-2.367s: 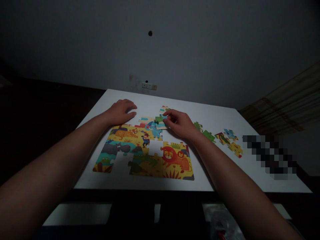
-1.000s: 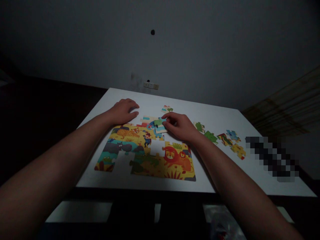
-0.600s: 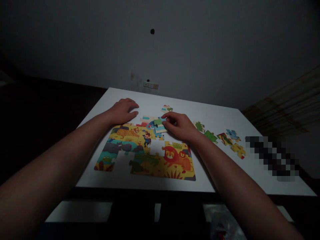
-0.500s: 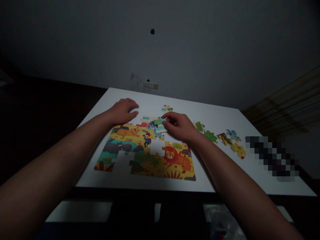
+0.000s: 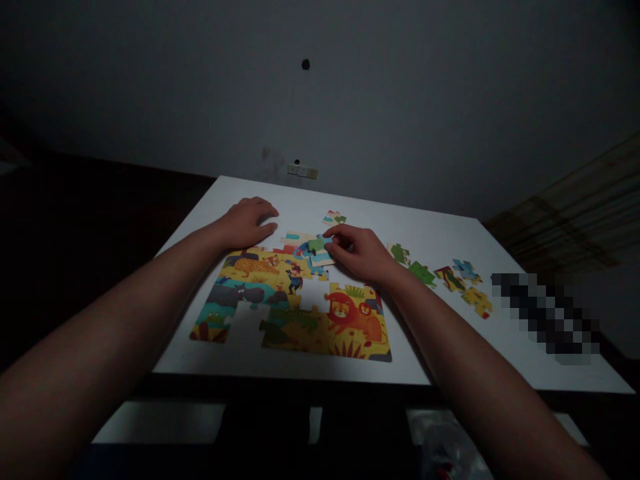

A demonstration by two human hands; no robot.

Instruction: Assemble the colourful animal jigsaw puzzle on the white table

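Ends in a straight near edge, this white worktop (image 5: 410,227), with only a narrow bare strip between that edge and the puzzle (image 5: 295,323). Reaches to or nearly to the wall (image 5: 425,120) on the far side. Leaves open room along the far half from corner to corner — broken by one small loose piece (image 5: 334,217) just beyond the right hand (image 5: 361,253). Gives a bare stretch to the right of the puzzle too, then a scatter of five loose pieces (image 5: 450,278): two green, one blue, one yellow, one mixed in brown and green.

Pinches a puzzle piece (image 5: 321,255) between thumb and forefinger of the right hand, over the far right part of the puzzle and partly across the blue elephant. Cannot tell touching from hovering there. Rests the left hand (image 5: 247,223) at the far left corner of the puzzle, fingers loosely curved and thumb spread apart, unclosed.

Looks green at the top of the pinched piece, blue and cream in bands below. Looks mostly yellow across the puzzle, with a spotted cat, a grey hippo in blue water, a crocodile and red-maned lion. Shows bare white through gaps — at the near edge, in the middle and toward the far right.
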